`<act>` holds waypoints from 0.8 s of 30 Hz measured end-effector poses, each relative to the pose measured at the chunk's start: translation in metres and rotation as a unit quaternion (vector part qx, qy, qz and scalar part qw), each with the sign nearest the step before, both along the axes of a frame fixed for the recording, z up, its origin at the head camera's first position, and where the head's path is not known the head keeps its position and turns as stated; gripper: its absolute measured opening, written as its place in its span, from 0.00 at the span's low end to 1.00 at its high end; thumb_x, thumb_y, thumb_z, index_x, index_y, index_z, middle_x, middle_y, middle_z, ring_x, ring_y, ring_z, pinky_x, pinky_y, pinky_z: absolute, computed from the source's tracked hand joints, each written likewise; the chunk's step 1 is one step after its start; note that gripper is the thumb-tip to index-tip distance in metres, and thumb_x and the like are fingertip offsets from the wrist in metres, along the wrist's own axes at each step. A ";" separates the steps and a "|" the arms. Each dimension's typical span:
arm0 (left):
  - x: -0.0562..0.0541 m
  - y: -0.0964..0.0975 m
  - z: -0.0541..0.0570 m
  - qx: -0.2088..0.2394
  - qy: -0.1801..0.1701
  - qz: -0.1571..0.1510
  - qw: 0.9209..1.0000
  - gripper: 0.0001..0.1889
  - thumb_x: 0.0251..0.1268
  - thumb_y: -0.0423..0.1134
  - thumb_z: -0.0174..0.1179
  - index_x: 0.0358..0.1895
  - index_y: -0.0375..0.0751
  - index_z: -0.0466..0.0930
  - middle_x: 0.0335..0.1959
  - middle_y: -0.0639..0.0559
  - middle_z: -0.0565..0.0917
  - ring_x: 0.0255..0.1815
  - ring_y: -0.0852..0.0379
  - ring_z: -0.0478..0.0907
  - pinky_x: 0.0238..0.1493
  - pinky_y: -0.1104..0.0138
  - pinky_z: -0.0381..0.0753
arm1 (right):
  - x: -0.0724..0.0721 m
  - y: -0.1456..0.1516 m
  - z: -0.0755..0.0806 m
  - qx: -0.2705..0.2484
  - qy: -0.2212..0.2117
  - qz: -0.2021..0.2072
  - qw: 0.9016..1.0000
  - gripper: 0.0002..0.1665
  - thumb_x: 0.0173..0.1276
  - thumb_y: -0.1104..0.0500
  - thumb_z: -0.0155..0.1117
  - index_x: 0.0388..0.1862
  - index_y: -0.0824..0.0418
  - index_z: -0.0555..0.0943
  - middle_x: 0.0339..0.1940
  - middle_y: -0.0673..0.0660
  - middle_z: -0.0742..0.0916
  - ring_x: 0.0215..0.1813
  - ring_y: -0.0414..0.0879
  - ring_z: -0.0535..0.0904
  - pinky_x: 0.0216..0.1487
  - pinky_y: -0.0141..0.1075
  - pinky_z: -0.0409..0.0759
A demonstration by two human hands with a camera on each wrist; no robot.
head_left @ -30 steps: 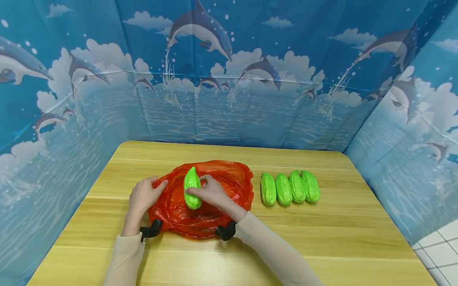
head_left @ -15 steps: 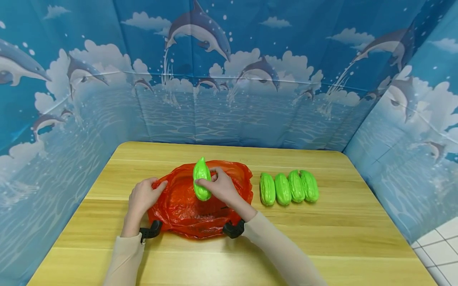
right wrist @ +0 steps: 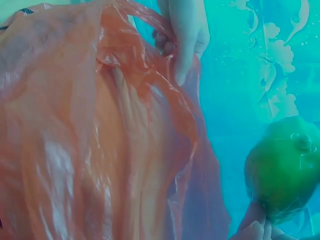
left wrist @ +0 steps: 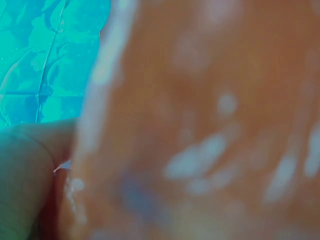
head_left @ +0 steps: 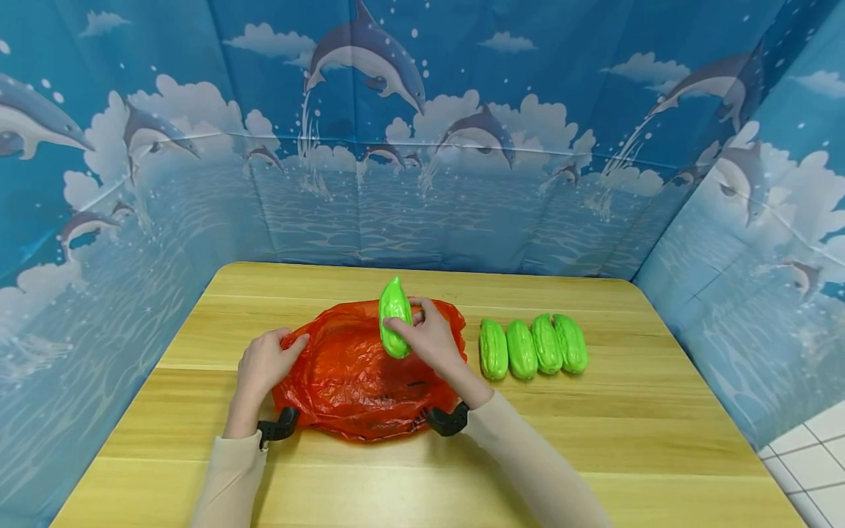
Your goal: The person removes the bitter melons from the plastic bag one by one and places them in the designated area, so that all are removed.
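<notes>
My right hand [head_left: 432,337] holds a bright green, ridged bitter melon [head_left: 394,315] between thumb and fingers, pointed tip upward. It hangs over the far right part of a red plastic bag [head_left: 350,367]. In the right wrist view the bitter melon [right wrist: 282,170] is apart from the bag [right wrist: 140,130]. At the bag's left rim, my left hand [head_left: 267,363] grips the plastic; the right wrist view shows that hand [right wrist: 187,35] with curled fingers on the edge. The bag [left wrist: 210,110] covers most of the left wrist view, blurred.
Several similar green bitter melons [head_left: 523,350] lie side by side on the wooden table [head_left: 627,425], right of the bag. A blue curtain with dolphins [head_left: 429,213] stands along the table's back and sides.
My right hand has lifted the bitter melon up and to the right, from low over the bag's middle to its far right part. The left hand stays at the bag's rim.
</notes>
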State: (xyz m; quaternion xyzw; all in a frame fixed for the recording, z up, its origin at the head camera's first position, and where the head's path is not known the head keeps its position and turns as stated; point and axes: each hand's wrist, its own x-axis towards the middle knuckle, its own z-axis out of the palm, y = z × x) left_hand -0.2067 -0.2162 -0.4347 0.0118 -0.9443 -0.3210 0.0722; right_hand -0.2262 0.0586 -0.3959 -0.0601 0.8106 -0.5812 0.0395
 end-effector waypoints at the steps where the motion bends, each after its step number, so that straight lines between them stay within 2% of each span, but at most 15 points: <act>1: 0.000 0.000 0.000 0.000 0.000 0.000 1.000 0.18 0.68 0.50 0.55 0.23 0.42 0.71 0.15 0.51 0.66 0.19 0.52 0.66 0.23 0.63 0.61 | 0.000 0.002 0.000 -0.002 0.004 -0.002 1.000 0.40 0.58 0.43 0.68 0.63 0.60 0.67 0.33 0.59 0.80 0.28 0.48 0.79 0.29 0.42 0.78; 11: -0.001 0.000 0.000 -0.002 -0.001 0.000 1.000 0.19 0.68 0.51 0.55 0.23 0.42 0.71 0.15 0.51 0.66 0.19 0.52 0.66 0.23 0.63 0.61 | -0.003 0.018 0.007 -0.010 0.035 -0.042 0.998 0.37 0.58 0.45 0.67 0.62 0.59 0.68 0.33 0.59 0.78 0.28 0.50 0.75 0.27 0.38 0.75; 18: 0.000 0.000 0.000 -0.002 -0.006 0.002 1.000 0.19 0.68 0.51 0.55 0.23 0.42 0.71 0.15 0.51 0.66 0.19 0.52 0.66 0.23 0.63 0.61 | -0.003 0.029 0.010 -0.016 0.035 -0.061 0.997 0.37 0.59 0.44 0.67 0.62 0.59 0.68 0.37 0.60 0.79 0.33 0.51 0.76 0.36 0.50 0.77; 24: -0.001 0.000 -0.001 -0.007 0.000 0.001 1.000 0.19 0.68 0.51 0.55 0.23 0.42 0.70 0.15 0.52 0.65 0.19 0.53 0.66 0.23 0.63 0.60 | 0.001 0.038 0.017 -0.027 0.048 -0.072 0.996 0.35 0.62 0.48 0.66 0.63 0.62 0.68 0.35 0.60 0.77 0.30 0.46 0.74 0.31 0.39 0.76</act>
